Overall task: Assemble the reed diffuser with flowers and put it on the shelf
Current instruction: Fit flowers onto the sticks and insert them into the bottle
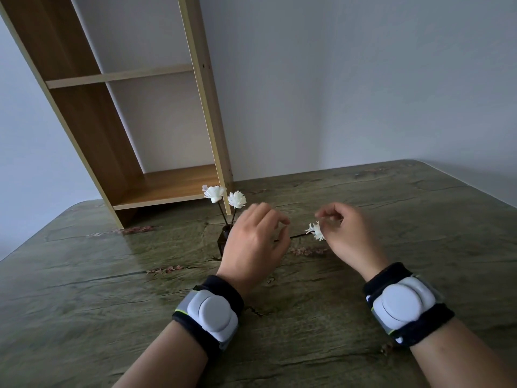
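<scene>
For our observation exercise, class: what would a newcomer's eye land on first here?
Mid-frame, two hands meet over a green table: the right hand pinches a white flower while the left hand holds its dark stem. Just left, two white flowers stand in a small dark bottle, before a tall wooden shelf.

Table (84,289): matt cover w/ printed weathered-wood grain, olive-green, cracks and knots drawn on, looks smooth despite the pattern. Shelf unit (92,113): wood-look laminate, mid-brown faces w/ paler edge strips, low sheen; wall (349,79) behind is plain matt paint. Flowers (214,194): white, thin shaved petals, dry and matt, on dark thin sticks; wrist bands (221,287) are black cloth w/ smooth grey-white plastic pods, slight gloss.
</scene>
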Demonstrator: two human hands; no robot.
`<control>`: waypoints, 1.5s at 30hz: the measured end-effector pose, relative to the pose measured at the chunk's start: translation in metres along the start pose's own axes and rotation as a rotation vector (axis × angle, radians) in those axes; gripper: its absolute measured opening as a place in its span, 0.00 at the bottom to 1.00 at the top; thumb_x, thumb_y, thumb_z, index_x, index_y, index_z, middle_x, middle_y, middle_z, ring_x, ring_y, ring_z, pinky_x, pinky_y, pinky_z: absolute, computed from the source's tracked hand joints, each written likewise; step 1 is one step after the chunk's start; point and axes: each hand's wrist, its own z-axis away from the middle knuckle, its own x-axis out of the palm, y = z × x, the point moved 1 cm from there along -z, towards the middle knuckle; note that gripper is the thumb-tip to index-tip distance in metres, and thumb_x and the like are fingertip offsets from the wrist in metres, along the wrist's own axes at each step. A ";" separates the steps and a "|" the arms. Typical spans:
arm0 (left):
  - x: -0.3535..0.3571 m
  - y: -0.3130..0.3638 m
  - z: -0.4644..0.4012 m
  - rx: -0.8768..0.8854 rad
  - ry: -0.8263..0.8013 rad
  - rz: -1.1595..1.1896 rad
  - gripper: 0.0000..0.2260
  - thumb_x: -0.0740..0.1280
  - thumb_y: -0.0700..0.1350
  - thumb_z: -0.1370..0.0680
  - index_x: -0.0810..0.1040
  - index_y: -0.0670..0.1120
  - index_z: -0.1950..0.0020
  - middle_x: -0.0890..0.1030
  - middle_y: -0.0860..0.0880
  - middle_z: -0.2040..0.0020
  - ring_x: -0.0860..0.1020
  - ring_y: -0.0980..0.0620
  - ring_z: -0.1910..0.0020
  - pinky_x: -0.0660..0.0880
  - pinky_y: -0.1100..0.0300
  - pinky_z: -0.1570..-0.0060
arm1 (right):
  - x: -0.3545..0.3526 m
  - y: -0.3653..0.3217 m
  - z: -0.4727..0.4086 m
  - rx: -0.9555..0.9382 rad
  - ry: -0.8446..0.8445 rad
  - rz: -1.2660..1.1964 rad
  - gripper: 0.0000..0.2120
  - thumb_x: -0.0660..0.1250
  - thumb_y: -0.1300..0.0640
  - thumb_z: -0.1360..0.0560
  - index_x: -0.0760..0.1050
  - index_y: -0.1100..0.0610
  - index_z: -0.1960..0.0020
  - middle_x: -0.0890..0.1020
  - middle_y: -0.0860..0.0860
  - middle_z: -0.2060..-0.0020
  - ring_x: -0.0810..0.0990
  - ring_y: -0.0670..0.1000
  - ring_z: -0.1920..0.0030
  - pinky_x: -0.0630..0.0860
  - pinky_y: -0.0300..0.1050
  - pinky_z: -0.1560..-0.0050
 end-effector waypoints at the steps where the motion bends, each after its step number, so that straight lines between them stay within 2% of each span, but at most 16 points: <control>1: 0.003 0.001 0.001 -0.003 -0.044 0.007 0.01 0.71 0.39 0.23 0.82 0.43 0.52 0.79 0.49 0.57 0.76 0.49 0.57 0.75 0.54 0.56 | 0.001 0.002 0.000 -0.011 -0.036 0.055 0.08 0.71 0.61 0.22 0.81 0.49 0.49 0.82 0.42 0.52 0.77 0.40 0.54 0.71 0.41 0.53; 3: 0.008 0.001 0.001 -0.021 -0.105 0.020 0.03 0.71 0.40 0.24 0.82 0.44 0.51 0.80 0.50 0.56 0.77 0.49 0.56 0.76 0.53 0.54 | 0.006 0.002 0.001 -0.055 -0.118 0.201 0.09 0.71 0.58 0.22 0.81 0.48 0.44 0.81 0.39 0.50 0.76 0.40 0.51 0.71 0.47 0.44; 6: 0.013 -0.001 0.002 -0.083 -0.139 0.030 0.03 0.71 0.40 0.24 0.82 0.45 0.51 0.80 0.51 0.55 0.78 0.49 0.56 0.76 0.52 0.54 | 0.015 0.002 -0.001 -0.162 -0.214 0.421 0.13 0.69 0.53 0.21 0.79 0.47 0.37 0.79 0.44 0.35 0.70 0.50 0.29 0.64 0.56 0.27; 10: 0.019 -0.004 0.005 -0.198 -0.237 0.051 0.06 0.70 0.39 0.26 0.82 0.45 0.50 0.81 0.50 0.51 0.80 0.48 0.51 0.79 0.52 0.52 | 0.025 0.001 -0.003 -0.198 -0.385 0.646 0.20 0.61 0.48 0.17 0.72 0.48 0.26 0.70 0.48 0.24 0.59 0.53 0.20 0.56 0.57 0.23; 12: 0.020 -0.004 0.005 -0.251 -0.284 0.055 0.07 0.70 0.39 0.26 0.83 0.45 0.49 0.81 0.50 0.49 0.80 0.48 0.48 0.79 0.53 0.49 | 0.029 -0.002 -0.003 -0.236 -0.407 0.715 0.19 0.59 0.48 0.16 0.73 0.48 0.27 0.72 0.48 0.25 0.61 0.53 0.22 0.58 0.55 0.25; 14: 0.020 -0.004 0.005 -0.304 -0.307 0.072 0.08 0.69 0.39 0.25 0.83 0.45 0.48 0.81 0.50 0.48 0.80 0.49 0.47 0.78 0.54 0.47 | 0.029 -0.005 -0.003 -0.250 -0.379 0.692 0.15 0.61 0.51 0.16 0.77 0.50 0.32 0.77 0.49 0.33 0.70 0.54 0.28 0.64 0.53 0.31; 16: 0.019 -0.006 0.005 -0.344 -0.308 0.086 0.07 0.69 0.40 0.24 0.83 0.45 0.48 0.82 0.50 0.49 0.80 0.49 0.47 0.78 0.55 0.47 | 0.028 -0.005 -0.005 -0.245 -0.340 0.617 0.08 0.64 0.55 0.17 0.81 0.52 0.43 0.79 0.48 0.44 0.77 0.53 0.39 0.70 0.48 0.43; 18: 0.018 -0.009 0.006 -0.379 -0.304 0.096 0.06 0.69 0.40 0.24 0.83 0.46 0.48 0.81 0.50 0.49 0.80 0.50 0.49 0.79 0.53 0.47 | 0.027 -0.003 -0.006 -0.241 -0.321 0.588 0.06 0.66 0.58 0.18 0.81 0.53 0.50 0.77 0.47 0.51 0.79 0.51 0.48 0.67 0.43 0.55; 21: 0.018 -0.011 0.007 -0.406 -0.287 0.106 0.06 0.68 0.40 0.24 0.83 0.46 0.49 0.81 0.51 0.50 0.80 0.52 0.51 0.79 0.52 0.49 | 0.027 0.000 -0.006 -0.247 -0.313 0.588 0.06 0.67 0.62 0.20 0.79 0.54 0.53 0.75 0.47 0.54 0.75 0.49 0.53 0.64 0.41 0.57; 24: 0.017 -0.011 0.006 -0.404 -0.257 0.113 0.05 0.68 0.40 0.22 0.83 0.46 0.49 0.81 0.51 0.52 0.80 0.52 0.53 0.80 0.52 0.50 | 0.028 0.002 -0.006 -0.227 -0.344 0.595 0.10 0.65 0.67 0.21 0.76 0.53 0.55 0.76 0.48 0.52 0.75 0.49 0.51 0.65 0.40 0.56; 26: 0.015 -0.009 0.003 -0.401 -0.191 0.124 0.05 0.68 0.40 0.21 0.83 0.46 0.48 0.80 0.52 0.53 0.80 0.53 0.54 0.80 0.53 0.53 | 0.027 0.002 -0.007 -0.184 -0.318 0.528 0.11 0.64 0.67 0.20 0.75 0.53 0.57 0.77 0.49 0.52 0.77 0.50 0.50 0.67 0.40 0.57; 31: 0.012 0.001 -0.001 -0.480 -0.060 0.219 0.03 0.68 0.41 0.20 0.81 0.47 0.49 0.80 0.54 0.55 0.79 0.56 0.57 0.78 0.59 0.56 | 0.012 -0.003 -0.008 0.048 -0.113 0.098 0.04 0.62 0.58 0.15 0.75 0.54 0.45 0.77 0.44 0.54 0.76 0.44 0.56 0.67 0.34 0.62; 36: 0.027 0.008 0.004 -0.678 -0.258 0.418 0.04 0.70 0.40 0.22 0.83 0.49 0.51 0.83 0.53 0.59 0.81 0.55 0.60 0.81 0.60 0.57 | 0.011 -0.008 -0.011 0.215 0.036 -0.271 0.06 0.62 0.56 0.15 0.77 0.52 0.46 0.82 0.48 0.54 0.79 0.48 0.55 0.73 0.41 0.59; 39: 0.033 0.012 0.005 -0.832 -0.340 0.637 0.03 0.72 0.40 0.21 0.84 0.46 0.50 0.86 0.46 0.59 0.85 0.50 0.62 0.85 0.53 0.54 | 0.018 -0.013 -0.011 0.323 0.004 -0.594 0.09 0.62 0.59 0.16 0.78 0.53 0.52 0.82 0.50 0.56 0.79 0.50 0.55 0.73 0.44 0.55; 41: 0.034 0.018 0.003 -0.954 -0.365 0.829 0.05 0.71 0.38 0.19 0.83 0.39 0.46 0.86 0.39 0.57 0.84 0.50 0.64 0.84 0.57 0.58 | 0.020 -0.015 -0.010 0.352 -0.038 -0.731 0.11 0.61 0.62 0.15 0.76 0.55 0.55 0.81 0.50 0.58 0.78 0.49 0.56 0.71 0.45 0.55; 45: 0.035 0.032 0.002 -1.154 -0.388 1.218 0.11 0.67 0.39 0.17 0.79 0.33 0.39 0.84 0.38 0.53 0.83 0.51 0.63 0.84 0.63 0.58 | 0.027 -0.021 -0.005 0.313 -0.064 -0.799 0.11 0.61 0.62 0.15 0.76 0.55 0.55 0.82 0.49 0.59 0.77 0.48 0.58 0.72 0.45 0.56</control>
